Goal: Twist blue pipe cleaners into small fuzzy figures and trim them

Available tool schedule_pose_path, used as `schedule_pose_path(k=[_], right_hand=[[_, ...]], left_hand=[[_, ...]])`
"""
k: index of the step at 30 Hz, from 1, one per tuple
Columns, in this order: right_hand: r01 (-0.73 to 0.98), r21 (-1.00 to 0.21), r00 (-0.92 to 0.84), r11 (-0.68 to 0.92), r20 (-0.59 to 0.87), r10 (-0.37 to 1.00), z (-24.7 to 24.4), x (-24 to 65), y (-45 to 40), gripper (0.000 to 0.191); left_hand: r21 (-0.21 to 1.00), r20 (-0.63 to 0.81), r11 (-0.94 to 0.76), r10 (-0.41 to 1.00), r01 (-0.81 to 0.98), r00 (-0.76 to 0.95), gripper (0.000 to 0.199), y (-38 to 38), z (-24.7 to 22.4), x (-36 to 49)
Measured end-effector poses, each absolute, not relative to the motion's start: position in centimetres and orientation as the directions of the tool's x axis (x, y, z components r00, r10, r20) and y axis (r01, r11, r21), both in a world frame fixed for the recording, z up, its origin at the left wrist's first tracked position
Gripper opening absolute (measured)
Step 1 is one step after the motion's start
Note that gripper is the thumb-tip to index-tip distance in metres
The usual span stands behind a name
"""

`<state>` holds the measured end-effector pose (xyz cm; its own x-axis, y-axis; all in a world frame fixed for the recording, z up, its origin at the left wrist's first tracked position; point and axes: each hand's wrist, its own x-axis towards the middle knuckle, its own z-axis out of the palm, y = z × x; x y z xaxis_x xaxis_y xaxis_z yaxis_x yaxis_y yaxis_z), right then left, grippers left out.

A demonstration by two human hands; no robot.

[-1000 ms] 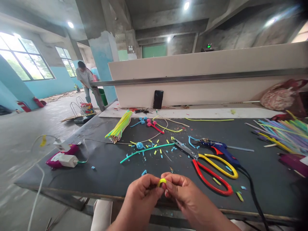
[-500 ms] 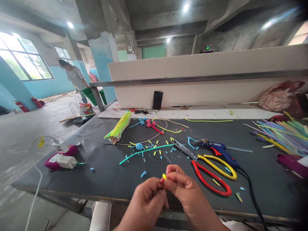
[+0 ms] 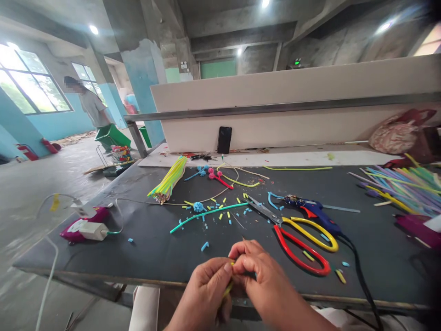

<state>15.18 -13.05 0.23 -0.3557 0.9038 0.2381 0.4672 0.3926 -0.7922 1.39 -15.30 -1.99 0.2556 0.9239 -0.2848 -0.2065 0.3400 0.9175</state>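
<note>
My left hand [image 3: 206, 289] and my right hand [image 3: 263, 276] meet at the table's front edge, fingertips pressed together. A yellow pipe cleaner [image 3: 228, 288] shows between the left fingers, with its upper tip at the right fingertips. Fingers cover most of it. Beyond my hands lie a long teal pipe cleaner [image 3: 206, 214], a blue pompom-like cluster [image 3: 198, 207] and several cut yellow and blue bits. Scissors [image 3: 305, 246] with one red and one yellow handle rest right of my hands, blades slightly apart. Behind them lies a blue glue gun [image 3: 319, 215].
A bundle of yellow-green pipe cleaners [image 3: 171, 180] lies back left; a multicoloured pile [image 3: 403, 186] is at right. A phone [image 3: 224, 139] leans on the back panel. A purple power strip [image 3: 84, 225] with cables sits left. A person [image 3: 91, 108] with a green bin stands beyond.
My hands have drawn closer together, and more yellow now shows below the left fingers. The view has shifted slightly. The person at left has moved left with the green bin.
</note>
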Motion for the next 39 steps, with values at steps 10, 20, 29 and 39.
schedule_pose_path(k=[10, 20, 29, 39], right_hand=[[0.557, -0.611, -0.466, 0.563, 0.332, 0.82, -1.3, 15.4, -13.5, 0.028], [0.57, -0.683, -0.367, 0.456, 0.285, 0.885, -0.3, 15.4, -13.6, 0.017], [0.619, -0.37, -0.51, 0.693, 0.482, 0.713, -1.9, 15.4, -13.7, 0.022], [0.595, -0.206, -0.596, 0.777, 0.535, 0.599, -1.1, 16.0, -13.6, 0.019]], left_hand=[[0.941, -0.337, 0.337, 0.938, 0.017, 0.081, 0.014, -14.9, -2.9, 1.8], [0.941, -0.329, 0.33, 0.944, 0.08, -0.026, 0.008, -14.4, -2.5, 1.4], [0.953, -0.29, 0.288, 0.957, -0.095, -0.006, 0.018, -14.9, -1.6, 1.3], [0.938, -0.302, 0.306, 0.952, -0.163, 0.049, 0.022, -15.4, -1.2, 1.1]])
